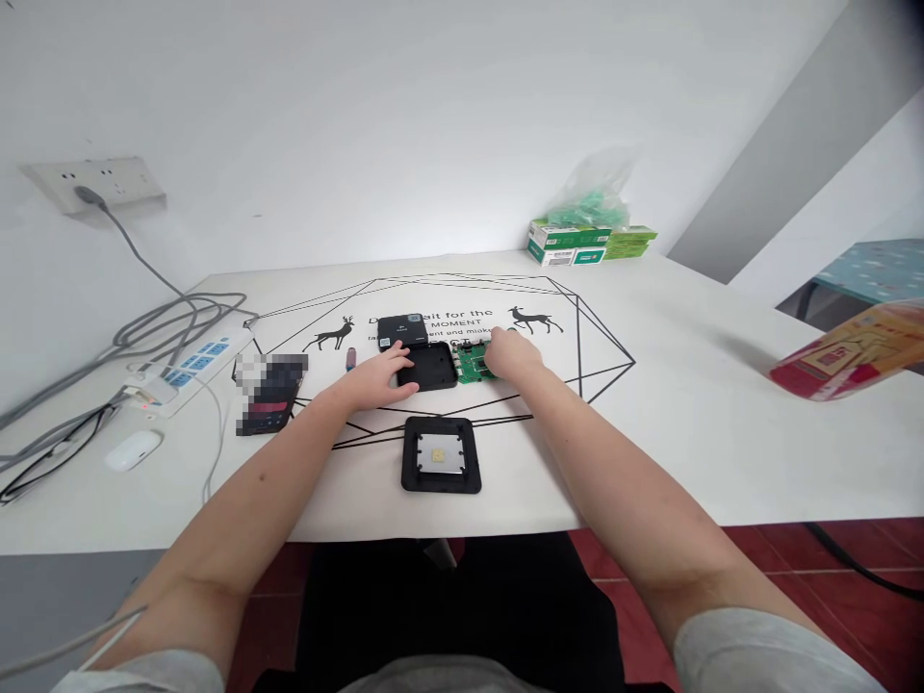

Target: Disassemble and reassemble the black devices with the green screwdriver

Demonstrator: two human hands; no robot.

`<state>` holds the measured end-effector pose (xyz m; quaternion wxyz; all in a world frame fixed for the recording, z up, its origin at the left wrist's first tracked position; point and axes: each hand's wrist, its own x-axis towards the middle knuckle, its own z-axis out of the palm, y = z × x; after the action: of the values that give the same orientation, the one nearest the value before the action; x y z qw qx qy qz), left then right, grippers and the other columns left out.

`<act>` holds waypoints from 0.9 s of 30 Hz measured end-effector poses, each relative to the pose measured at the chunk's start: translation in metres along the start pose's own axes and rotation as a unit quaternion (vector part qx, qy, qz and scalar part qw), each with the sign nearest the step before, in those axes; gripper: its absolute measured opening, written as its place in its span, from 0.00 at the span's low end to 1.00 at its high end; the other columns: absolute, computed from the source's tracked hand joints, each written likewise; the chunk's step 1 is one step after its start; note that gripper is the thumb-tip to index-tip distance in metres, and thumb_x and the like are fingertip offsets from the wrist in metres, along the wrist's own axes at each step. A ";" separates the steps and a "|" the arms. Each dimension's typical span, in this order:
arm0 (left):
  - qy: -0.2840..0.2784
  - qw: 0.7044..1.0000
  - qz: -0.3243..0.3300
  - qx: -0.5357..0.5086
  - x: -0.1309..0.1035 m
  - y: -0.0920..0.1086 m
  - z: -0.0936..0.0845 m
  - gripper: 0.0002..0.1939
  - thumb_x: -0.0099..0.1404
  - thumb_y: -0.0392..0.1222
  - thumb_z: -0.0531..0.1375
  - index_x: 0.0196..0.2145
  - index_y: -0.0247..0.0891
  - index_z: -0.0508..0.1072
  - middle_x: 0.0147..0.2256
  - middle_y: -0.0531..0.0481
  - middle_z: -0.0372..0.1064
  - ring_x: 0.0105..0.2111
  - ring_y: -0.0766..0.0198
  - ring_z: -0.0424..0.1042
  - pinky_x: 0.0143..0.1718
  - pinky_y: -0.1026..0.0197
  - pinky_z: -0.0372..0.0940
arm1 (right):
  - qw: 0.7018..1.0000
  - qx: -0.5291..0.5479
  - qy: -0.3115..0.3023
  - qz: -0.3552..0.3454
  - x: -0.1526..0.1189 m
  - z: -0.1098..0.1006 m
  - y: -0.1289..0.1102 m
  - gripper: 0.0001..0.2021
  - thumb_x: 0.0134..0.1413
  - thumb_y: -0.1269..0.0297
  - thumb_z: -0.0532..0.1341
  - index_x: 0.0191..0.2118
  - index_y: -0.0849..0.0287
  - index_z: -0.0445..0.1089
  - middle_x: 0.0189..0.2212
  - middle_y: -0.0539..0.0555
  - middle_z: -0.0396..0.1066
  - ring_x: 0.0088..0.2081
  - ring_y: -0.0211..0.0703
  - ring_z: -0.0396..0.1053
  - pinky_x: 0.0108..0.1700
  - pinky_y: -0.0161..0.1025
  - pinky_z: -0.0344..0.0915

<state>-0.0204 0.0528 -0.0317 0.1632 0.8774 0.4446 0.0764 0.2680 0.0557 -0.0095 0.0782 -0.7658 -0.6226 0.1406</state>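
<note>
Your left hand at the shell, your right hand at the board
On the counter, your left hand's loosely spread fingers touch the shell's left edge, the lid lies nearer you, and your right hand curls over the board, just right of the shell; I can't tell whether it grips.

"The bare left hand?"
"It's touching the left edge of the shallow black square plastic shell with spread fingers."
"And the bare right hand?"
"It's sitting curled just right of the shell."
</note>
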 end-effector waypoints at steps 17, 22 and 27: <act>-0.158 0.982 0.091 0.040 -0.042 0.092 -0.023 0.34 0.48 0.68 0.78 0.39 0.43 0.71 0.43 0.48 0.74 0.40 0.52 0.74 0.37 0.54 0.65 | 0.996 0.067 0.056 0.031 0.025 -0.013 0.037 0.22 0.66 0.67 0.64 0.62 0.70 0.70 0.58 0.77 0.76 0.57 0.63 0.77 0.54 0.49 0.73; -0.146 0.982 0.107 0.043 -0.040 0.095 -0.019 0.30 0.52 0.63 0.79 0.36 0.43 0.69 0.41 0.47 0.75 0.44 0.49 0.74 0.41 0.54 0.65 | 0.974 0.190 0.117 -0.047 0.007 -0.021 0.018 0.27 0.71 0.63 0.57 0.72 0.61 0.62 0.49 0.62 0.82 0.45 0.52 0.81 0.51 0.44 0.74; -0.112 0.988 0.101 0.026 -0.035 0.084 -0.017 0.29 0.54 0.65 0.77 0.34 0.43 0.69 0.40 0.48 0.74 0.42 0.51 0.74 0.41 0.53 0.66 | 0.904 0.380 0.121 -0.154 -0.033 -0.023 -0.012 0.26 0.69 0.62 0.56 0.70 0.53 0.65 0.42 0.54 0.77 0.28 0.42 0.75 0.35 0.41 0.75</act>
<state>0.0174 -0.0177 0.0138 0.1806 0.9249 0.3341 -0.0182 0.2583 0.0271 0.0199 0.4585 -0.5841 -0.6178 0.2587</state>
